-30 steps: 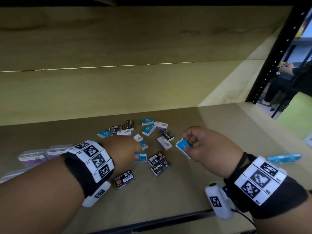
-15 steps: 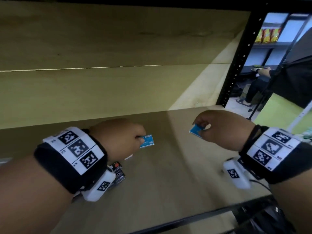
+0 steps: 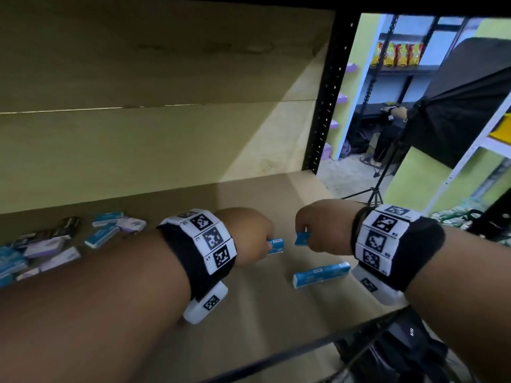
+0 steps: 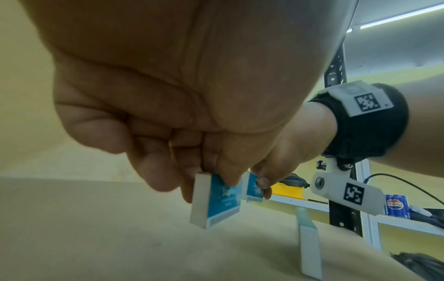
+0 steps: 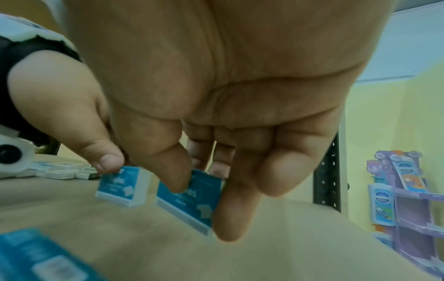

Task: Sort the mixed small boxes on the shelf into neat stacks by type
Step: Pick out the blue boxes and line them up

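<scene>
My left hand (image 3: 249, 234) pinches a small blue box (image 3: 275, 245) above the shelf board (image 3: 262, 313); in the left wrist view this blue box (image 4: 217, 201) hangs from thumb and fingers. My right hand (image 3: 320, 226) pinches a second blue box (image 3: 301, 239), seen close in the right wrist view as the blue box (image 5: 190, 199) between thumb and fingers. The two held boxes are close together, a small gap apart. A row of blue boxes (image 3: 320, 274) lies on the board just below my right hand. The mixed pile (image 3: 55, 244) of blue, purple and black boxes lies far left.
A black perforated upright (image 3: 326, 92) marks the shelf's right end, and a black rail (image 3: 304, 352) runs along the front edge. The yellow back panel (image 3: 138, 134) stands behind. Beyond the upright are other racks, a tripod and a seated person.
Both hands have carried their blue boxes to the right, away from the mixed pile, and lowered them over the row of blue boxes. The view has swung right.
</scene>
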